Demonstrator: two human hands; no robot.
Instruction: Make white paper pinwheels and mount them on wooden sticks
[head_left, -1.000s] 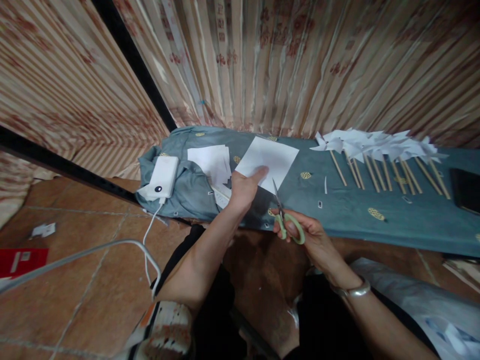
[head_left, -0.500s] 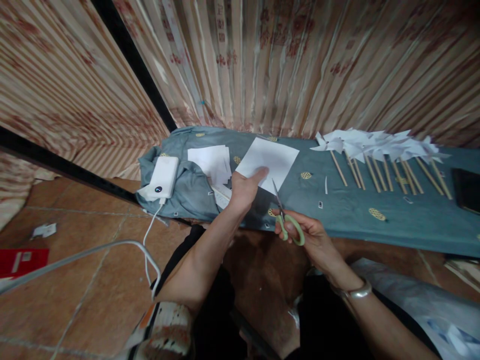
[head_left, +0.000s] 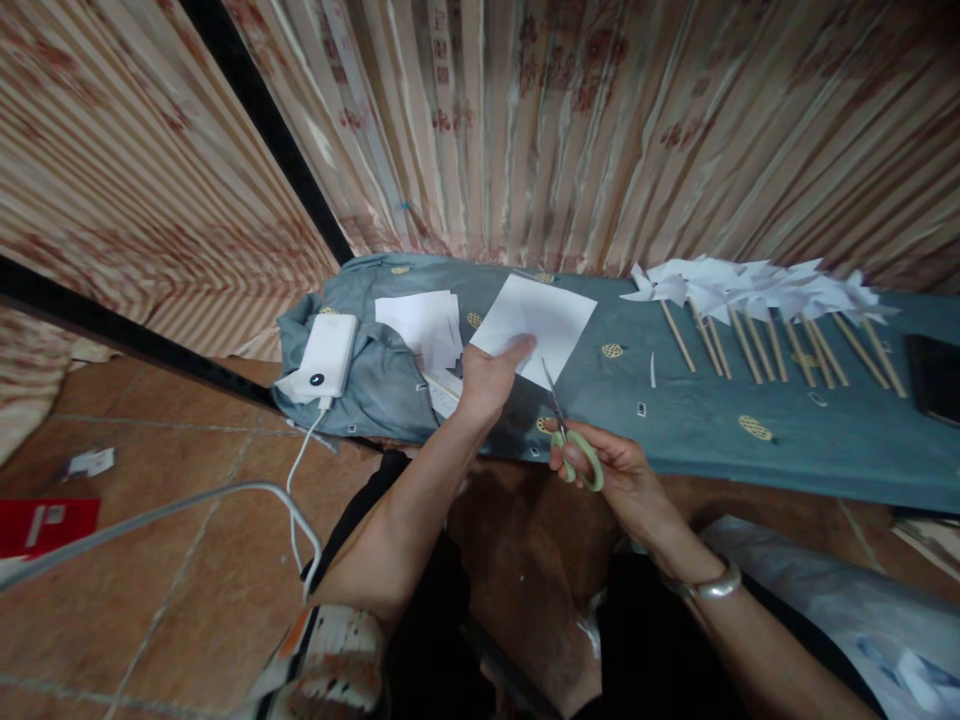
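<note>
We record a power bank (head_left: 330, 350), then a paper stack (head_left: 420, 322), on the cloth (head_left: 697, 425). Right of these, the left hand (head_left: 489, 380) grips a white sheet (head_left: 544, 312), thumb on top. The right hand (head_left: 621, 465) grips scissors (head_left: 562, 429), blades at the sheet's near corner. Pinwheels (head_left: 757, 290) lie farther right.
</note>
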